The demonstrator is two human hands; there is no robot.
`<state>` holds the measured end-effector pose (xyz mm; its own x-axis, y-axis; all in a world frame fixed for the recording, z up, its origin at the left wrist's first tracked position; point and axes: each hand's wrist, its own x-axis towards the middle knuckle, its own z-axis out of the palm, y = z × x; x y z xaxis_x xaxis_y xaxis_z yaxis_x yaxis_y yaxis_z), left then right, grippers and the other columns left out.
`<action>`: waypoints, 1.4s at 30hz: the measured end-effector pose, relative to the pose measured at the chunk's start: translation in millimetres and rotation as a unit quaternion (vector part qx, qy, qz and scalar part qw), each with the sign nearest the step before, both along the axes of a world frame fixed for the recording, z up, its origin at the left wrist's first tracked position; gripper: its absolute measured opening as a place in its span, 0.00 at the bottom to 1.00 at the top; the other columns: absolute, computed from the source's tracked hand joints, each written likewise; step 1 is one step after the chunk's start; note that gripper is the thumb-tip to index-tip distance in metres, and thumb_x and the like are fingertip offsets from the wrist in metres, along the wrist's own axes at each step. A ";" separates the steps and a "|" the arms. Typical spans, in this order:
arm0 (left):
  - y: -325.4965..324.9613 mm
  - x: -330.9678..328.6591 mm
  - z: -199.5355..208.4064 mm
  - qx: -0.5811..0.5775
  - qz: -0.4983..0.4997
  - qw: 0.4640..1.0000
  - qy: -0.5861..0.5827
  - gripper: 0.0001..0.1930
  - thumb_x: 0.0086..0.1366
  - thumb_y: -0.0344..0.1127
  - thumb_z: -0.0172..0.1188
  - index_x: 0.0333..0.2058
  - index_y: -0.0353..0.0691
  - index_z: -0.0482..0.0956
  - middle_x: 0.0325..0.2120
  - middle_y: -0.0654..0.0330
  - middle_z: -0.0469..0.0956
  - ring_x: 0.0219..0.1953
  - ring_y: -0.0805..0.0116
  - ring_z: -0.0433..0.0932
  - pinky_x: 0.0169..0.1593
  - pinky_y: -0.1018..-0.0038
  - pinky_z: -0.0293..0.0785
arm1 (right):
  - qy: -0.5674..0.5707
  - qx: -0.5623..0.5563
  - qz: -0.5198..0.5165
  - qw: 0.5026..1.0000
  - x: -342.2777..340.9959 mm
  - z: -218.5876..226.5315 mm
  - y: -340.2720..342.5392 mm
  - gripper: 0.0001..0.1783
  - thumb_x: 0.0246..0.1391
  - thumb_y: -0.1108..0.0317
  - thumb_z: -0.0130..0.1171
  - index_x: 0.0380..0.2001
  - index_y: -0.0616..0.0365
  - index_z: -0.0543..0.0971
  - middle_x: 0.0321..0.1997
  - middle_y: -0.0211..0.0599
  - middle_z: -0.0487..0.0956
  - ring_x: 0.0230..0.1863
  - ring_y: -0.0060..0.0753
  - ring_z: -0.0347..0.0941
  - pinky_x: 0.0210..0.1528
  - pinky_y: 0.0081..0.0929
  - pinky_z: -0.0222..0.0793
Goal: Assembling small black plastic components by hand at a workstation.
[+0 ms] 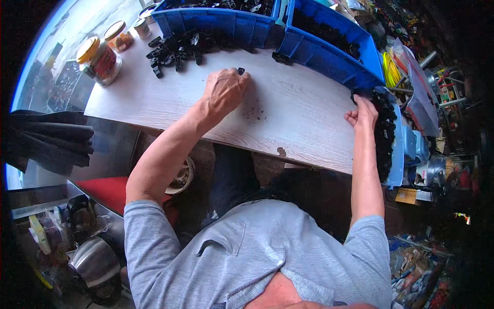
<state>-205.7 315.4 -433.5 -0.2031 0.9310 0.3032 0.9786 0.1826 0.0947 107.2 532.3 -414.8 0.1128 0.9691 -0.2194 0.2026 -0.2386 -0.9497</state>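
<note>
My left hand (225,88) is closed over the middle of the white tabletop (303,116). A small black plastic part (241,71) sticks out past its fingers. Over at the right edge of the table, my right hand (364,110) has its fingertips on another black part (354,96); the grip is partly hidden. Beside that hand lies a heap of black parts (385,134) in a blue tray (397,154). A loose pile of similar black parts (177,50) sits beyond my left hand.
Two blue bins (216,24) (329,59) of black parts stand along the far edge. A yellow-lidded jar (105,67), a second jar (119,38) and a can (142,28) are at far left. Dark crumbs (252,114) lie on the table. A bucket (186,177) is underneath.
</note>
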 end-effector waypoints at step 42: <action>22.8 -2.0 -22.8 0.175 -0.018 0.971 -0.160 0.13 0.59 0.30 0.60 0.45 0.40 0.79 0.39 0.53 0.82 0.42 0.51 0.80 0.45 0.61 0.76 | -0.132 0.013 0.302 0.944 -166.2 1.2 -65.1 0.24 0.50 0.60 0.68 0.48 0.60 0.78 0.28 0.41 0.80 0.14 0.29 0.73 0.13 0.29 0.72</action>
<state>-207.6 338.2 -456.3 -0.3089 0.7905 0.5289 0.8941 0.0517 0.4449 -59.0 467.2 -413.7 -0.4149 0.8789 -0.2353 0.5238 0.0193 -0.8516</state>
